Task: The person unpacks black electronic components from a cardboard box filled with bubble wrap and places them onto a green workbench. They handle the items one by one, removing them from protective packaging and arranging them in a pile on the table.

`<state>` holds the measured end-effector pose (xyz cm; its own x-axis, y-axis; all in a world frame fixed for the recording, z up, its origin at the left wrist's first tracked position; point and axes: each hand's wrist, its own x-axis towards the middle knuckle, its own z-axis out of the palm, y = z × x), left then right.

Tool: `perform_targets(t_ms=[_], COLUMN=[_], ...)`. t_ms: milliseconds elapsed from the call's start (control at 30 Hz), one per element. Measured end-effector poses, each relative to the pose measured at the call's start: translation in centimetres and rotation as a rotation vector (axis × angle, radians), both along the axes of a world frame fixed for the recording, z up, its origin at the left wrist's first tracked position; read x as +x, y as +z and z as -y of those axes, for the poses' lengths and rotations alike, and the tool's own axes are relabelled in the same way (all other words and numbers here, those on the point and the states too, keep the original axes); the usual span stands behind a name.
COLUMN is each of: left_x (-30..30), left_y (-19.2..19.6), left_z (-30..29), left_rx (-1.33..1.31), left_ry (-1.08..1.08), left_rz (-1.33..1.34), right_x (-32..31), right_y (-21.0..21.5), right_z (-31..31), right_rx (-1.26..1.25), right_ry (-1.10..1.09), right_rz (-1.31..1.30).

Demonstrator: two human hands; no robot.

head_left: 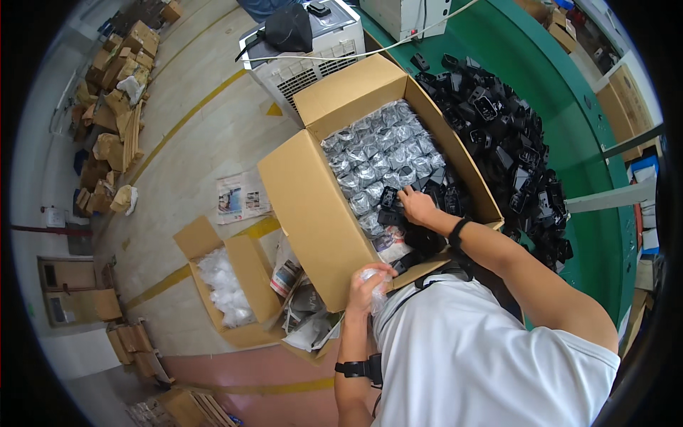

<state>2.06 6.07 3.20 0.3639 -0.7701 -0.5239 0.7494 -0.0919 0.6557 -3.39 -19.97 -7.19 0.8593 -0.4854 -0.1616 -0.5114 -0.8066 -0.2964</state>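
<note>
An open cardboard box (302,213) stands in front of me. Much of it is filled with rows of black parts wrapped in clear plastic bags (384,146). Unwrapped black plastic parts (452,199) lie loose at its near right side. Inside the box, my right hand (420,206) has its fingers bent and closed at a black plastic part (390,198); the fingertips are partly hidden. By the box's near edge, my left hand (364,288) is closed on crumpled clear plastic bags (376,290), close to my shirt.
A large heap of black plastic parts (498,142) covers part of the green table (590,235) at right. A smaller box (252,277) of clear bags (226,285) stands on the floor at left, near newspaper (242,197). Beyond the big box is a white-grey machine (327,57).
</note>
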Motion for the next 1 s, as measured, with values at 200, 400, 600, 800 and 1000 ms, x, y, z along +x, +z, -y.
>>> perform_targets(t_ms=[200,400,600,800,1000], left_x=[0.0,1.3,2.2,1.2,0.3], left_y=[-0.6,-1.5,-2.7,-2.8,0.2], left_z=[-0.6,2.6,6.3,5.0,3.0], left_rx=[0.063,0.172,0.235,0.159,0.053], left_ry=[-0.073,-0.184,-0.234,-0.304,-0.440], left_rz=[0.060,0.395,0.831,0.827,1.104], right_x=[0.5,-3.8,-6.4,-8.4,-6.2], right_y=[0.1,8.0,12.0,11.1,8.0], right_z=[0.5,0.7,-1.6,-1.3,0.3], right_rx=[0.256,1.366,1.829,1.937,1.060], right_ry=[-0.036,-0.436,-0.421,-0.290,-0.100], right_rz=[0.059,0.361,0.381,0.195,-0.173])
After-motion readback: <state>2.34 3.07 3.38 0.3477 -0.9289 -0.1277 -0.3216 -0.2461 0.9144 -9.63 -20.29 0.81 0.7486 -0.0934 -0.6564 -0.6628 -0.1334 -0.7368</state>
